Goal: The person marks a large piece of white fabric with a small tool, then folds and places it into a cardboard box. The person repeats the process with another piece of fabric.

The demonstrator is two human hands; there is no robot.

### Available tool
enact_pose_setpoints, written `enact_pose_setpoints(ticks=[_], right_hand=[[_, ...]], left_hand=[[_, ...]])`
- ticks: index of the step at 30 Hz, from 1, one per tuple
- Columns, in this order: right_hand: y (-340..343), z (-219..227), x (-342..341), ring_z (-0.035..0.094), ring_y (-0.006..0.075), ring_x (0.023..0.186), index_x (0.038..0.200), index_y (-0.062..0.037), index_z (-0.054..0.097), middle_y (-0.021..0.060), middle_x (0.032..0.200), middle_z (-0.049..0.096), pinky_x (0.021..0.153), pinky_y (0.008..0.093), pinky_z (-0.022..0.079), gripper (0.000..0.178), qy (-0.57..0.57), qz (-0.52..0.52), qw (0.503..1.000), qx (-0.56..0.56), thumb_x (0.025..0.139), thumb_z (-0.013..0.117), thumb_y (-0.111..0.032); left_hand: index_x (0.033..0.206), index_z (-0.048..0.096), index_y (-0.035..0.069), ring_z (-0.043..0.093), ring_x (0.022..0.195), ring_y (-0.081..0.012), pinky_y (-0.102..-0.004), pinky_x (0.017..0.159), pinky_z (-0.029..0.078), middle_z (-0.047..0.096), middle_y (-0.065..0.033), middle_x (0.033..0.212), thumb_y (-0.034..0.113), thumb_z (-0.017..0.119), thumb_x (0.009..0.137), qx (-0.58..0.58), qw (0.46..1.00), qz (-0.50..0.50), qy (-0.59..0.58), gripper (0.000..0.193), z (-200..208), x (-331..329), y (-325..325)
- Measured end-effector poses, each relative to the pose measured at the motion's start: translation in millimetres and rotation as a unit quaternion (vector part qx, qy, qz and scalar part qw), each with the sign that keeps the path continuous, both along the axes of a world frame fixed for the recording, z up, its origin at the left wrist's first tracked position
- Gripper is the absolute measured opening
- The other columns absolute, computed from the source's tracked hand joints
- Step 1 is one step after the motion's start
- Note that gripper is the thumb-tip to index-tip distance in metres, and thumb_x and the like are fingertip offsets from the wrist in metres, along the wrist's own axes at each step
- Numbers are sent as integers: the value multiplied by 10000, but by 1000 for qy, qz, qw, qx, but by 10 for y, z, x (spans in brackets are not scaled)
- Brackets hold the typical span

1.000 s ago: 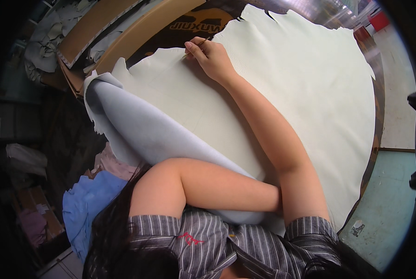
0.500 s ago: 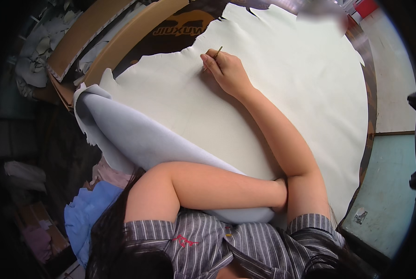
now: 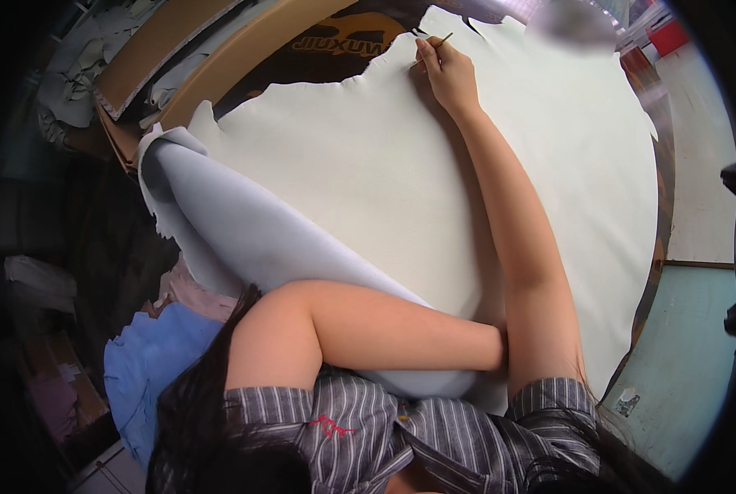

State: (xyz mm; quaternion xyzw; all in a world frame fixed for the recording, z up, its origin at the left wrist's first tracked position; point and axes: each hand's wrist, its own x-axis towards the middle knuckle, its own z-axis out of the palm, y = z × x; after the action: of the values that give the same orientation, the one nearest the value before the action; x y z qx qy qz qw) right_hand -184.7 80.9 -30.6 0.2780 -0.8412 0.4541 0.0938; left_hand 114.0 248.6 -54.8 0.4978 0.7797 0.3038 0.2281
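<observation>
A large off-white leather hide with a ragged edge lies spread out before me. Its left side is folded back, showing the bluish-grey underside. Close to the hide's far edge, my right hand is closed in a pinch round a thin pen-like stick. The stick's lower end points down at the leather; whether it touches cannot be told. My left forearm lies across the near part of the hide, and its hand is hidden behind my right arm.
Cardboard pieces stand at the far left, with leather scraps beside them. Blue cloth and pink cloth lie at my left. A pale green board is at the right, and a red object sits far right.
My right hand has moved away from me and to the right across the hide, still pinching the stick. The left forearm stays nearly in place.
</observation>
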Motion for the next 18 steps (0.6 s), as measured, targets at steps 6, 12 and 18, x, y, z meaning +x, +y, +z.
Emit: enact_pose_setpoints(ticks=[6, 12, 18], right_hand=[[-59, -85, 29, 706, 199, 814, 953, -86, 724, 52, 854, 748, 750, 331, 516, 366, -18, 10, 999, -49, 1010, 543, -399], [3, 11, 665, 628, 158, 722, 893, -6, 661, 54, 744, 672, 719, 284, 483, 372, -93, 132, 985, -67, 1024, 545, -333], [44, 15, 638, 619, 171, 677, 885, -9, 663, 81, 722, 661, 684, 297, 481, 366, -86, 118, 989, -27, 1021, 546, -327]], left_hand=[[1418, 416, 94, 392, 1316, -280, -412, 1101, 307, 418, -121, 1446, 439, 469, 985, -11, 1000, -1, -4, 556, 30, -9, -17], [1390, 456, 89, 428, 1285, -283, -407, 1081, 331, 459, -123, 1413, 428, 487, 980, -20, 1000, 0, -10, 533, 73, -40, -82], [1362, 495, 84, 463, 1253, -285, -402, 1061, 356, 499, -125, 1380, 418, 505, 974, -31, 999, -25, -10, 512, 142, -14, -64]])
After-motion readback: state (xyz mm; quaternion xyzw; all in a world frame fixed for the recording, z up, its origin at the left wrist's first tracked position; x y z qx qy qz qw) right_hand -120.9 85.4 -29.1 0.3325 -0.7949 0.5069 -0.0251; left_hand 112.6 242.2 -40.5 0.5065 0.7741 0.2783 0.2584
